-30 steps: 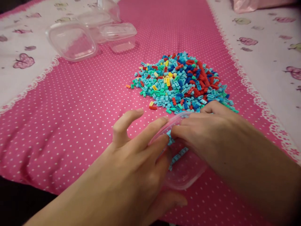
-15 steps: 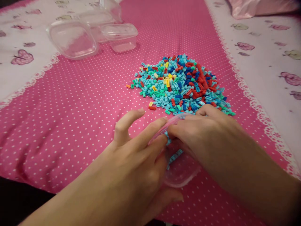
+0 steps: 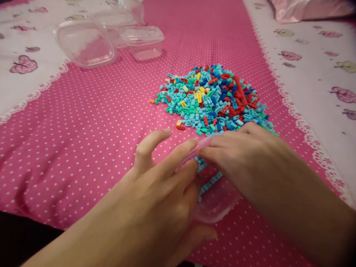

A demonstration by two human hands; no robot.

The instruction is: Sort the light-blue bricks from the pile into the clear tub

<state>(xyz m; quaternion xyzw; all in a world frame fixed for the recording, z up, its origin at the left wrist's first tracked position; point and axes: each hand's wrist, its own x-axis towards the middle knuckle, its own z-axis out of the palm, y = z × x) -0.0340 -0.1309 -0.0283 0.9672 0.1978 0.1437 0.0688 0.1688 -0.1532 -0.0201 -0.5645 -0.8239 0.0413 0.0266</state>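
A clear plastic container [image 3: 218,207] sits tilted between my hands at the front of the bed. My left hand [image 3: 164,193] grips its left side, index finger raised and thumb stretched below. Light-blue toy bricks [image 3: 210,184] lie inside, some joined in a row. Over the container's far rim reaches my right hand [image 3: 247,159], fingers curled and their tips hidden; whatever they hold cannot be seen. Just beyond that hand spreads a heap of small building bricks [image 3: 205,104] in light blue, dark blue, red, green and yellow.
Several more clear plastic containers stand at the back left, one lidded container [image 3: 146,46] among them. A yellow and a red brick [image 3: 180,127] lie loose by the heap. Pink dotted cloth [image 3: 91,122] covers the surface. A shiny pink item [image 3: 308,11] rests at the back right.
My right hand has shifted slightly, uncovering more of the light-blue bricks in the container. My left hand keeps its hold in the same place.
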